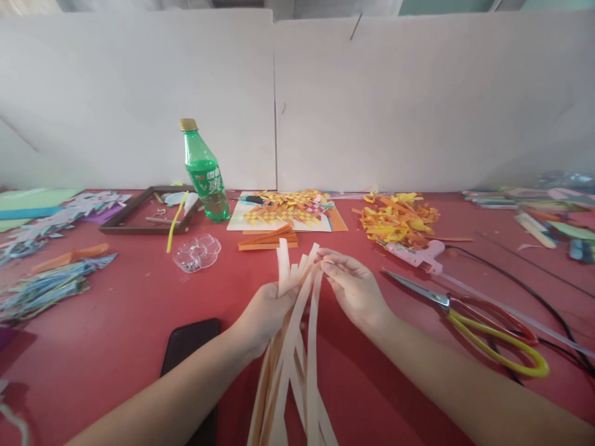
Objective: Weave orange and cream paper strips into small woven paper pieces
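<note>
Long pale paper strips (297, 347), some of them tan or orange, hang from between my hands toward the near table edge, with their upper ends fanned out. My left hand (267, 313) is closed around the bundle just below those ends. At the upper right of the bundle, my right hand (351, 285) pinches the top of a strip between thumb and fingers. A stack of folded orange strips (268, 240) lies right behind the strip ends.
Right: scissors (449, 303), a pink glue gun (421, 255) with its cord, and an orange-yellow strip pile (397, 220). Left: a phone (190, 341), a clear flower-shaped dish (197, 253), a green bottle (204, 176) and a brown tray (139, 229). Woven yellow pieces (288, 210) lie at the back.
</note>
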### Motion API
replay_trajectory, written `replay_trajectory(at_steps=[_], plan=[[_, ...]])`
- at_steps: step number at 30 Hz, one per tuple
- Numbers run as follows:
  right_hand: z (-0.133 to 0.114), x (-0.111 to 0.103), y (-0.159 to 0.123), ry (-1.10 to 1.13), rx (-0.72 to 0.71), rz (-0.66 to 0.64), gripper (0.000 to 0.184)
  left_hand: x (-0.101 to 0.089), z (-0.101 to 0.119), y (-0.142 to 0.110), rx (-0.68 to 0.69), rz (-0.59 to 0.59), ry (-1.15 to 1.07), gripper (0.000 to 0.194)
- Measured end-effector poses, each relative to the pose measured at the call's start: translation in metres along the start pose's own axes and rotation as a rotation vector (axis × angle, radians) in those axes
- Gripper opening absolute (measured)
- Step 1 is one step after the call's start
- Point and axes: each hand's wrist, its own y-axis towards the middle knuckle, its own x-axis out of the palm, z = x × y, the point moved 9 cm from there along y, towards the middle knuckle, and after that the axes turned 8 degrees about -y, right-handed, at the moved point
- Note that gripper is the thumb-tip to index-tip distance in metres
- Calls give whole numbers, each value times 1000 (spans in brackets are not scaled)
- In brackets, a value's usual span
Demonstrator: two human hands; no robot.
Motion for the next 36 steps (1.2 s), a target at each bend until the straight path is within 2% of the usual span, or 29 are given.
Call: replay_trajectory(at_steps=[6, 12, 14, 18, 21, 23, 25, 27, 30, 33, 36], plan=[[4, 0, 1, 73, 56, 9, 24, 3, 1, -1, 8, -18, 148, 32], [4, -12, 2, 73, 37, 121, 26, -2, -1, 0, -23, 34, 42, 28], [4, -11, 3, 88, 45, 115, 25, -4, 0, 1, -29, 61, -40, 27], [9, 3, 3, 159, 183, -45, 26, -5, 2, 4, -28, 87, -281, 23], [11, 23, -10, 261, 358, -308, 25, -8, 2, 6, -35, 116, -407, 19], [5, 34, -22, 360, 416, -477, 24, -10, 0, 6, -49, 128, -438, 17], [-1, 38, -29, 438, 435, -537, 23, -9, 0, 6, -59, 124, -436, 17], [0, 38, -28, 446, 438, -499, 25, -7, 1, 5, -60, 126, -415, 18], [10, 33, -19, 290, 413, -387, 38, -4, 5, 4, -31, 122, -366, 20], [15, 27, -11, 78, 295, -277, 27, 1, 6, 5, -3, 86, -328, 20], [13, 22, -10, -135, 153, -224, 19, 4, 6, 5, 36, 36, -295, 18]])
